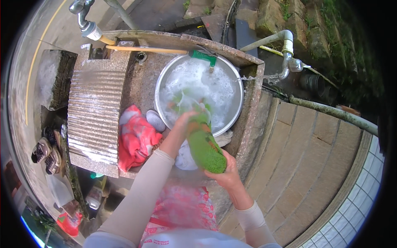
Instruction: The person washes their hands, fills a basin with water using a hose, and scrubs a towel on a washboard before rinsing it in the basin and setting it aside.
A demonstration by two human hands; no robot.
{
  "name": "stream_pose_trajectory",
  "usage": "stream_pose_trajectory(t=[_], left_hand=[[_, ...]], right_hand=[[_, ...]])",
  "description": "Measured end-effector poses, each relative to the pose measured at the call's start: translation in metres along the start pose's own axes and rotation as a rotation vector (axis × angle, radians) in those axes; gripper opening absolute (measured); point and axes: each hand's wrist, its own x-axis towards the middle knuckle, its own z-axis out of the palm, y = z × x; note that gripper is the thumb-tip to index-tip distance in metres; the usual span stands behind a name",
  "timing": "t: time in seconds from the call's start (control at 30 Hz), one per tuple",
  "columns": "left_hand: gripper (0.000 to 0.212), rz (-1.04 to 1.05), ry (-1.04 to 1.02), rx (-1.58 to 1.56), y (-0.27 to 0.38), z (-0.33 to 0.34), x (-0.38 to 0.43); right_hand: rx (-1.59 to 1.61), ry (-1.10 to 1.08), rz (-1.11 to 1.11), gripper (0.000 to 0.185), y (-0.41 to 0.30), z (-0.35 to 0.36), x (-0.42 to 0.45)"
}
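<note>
A green fuzzy fabric piece (pixel 206 148) with orange and dark markings slants from the round metal basin (pixel 157 96) towards me. My left hand (pixel 187 119) grips its upper part at the basin's near side, fingers partly hidden by cloth and splashing. Lower down, my right hand (pixel 228 172) is wrapped around the near end, outside the rim. Foamy water (pixel 198 74) fills the basin; more green and orange shows blurred under it. White cloth (pixel 186 156) lies below the near rim, partly covered by the green fabric.
Left of the basin are a wet red-and-white cloth (pixel 136 139), a grey oval object (pixel 155 120) and a ridged stone washboard (pixel 96 111). A green hose nozzle (pixel 203 59) rests over the far rim. Water runs from the right tap (pixel 285 73). Shoes (pixel 46 153) sit far left.
</note>
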Motion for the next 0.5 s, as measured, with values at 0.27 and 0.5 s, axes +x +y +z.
stream_pose_trajectory(t=[0.27,0.5], left_hand=[[0.02,-0.176,-0.098,-0.003,-0.035,0.034,-0.028],[0.025,-0.028,-0.226,-0.196,-0.061,0.05,-0.046]], right_hand=[[0.561,0.381,0.12,0.045,0.052,-0.08,0.062],[0.847,0.008,0.022,0.04,0.094,-0.031,0.101]])
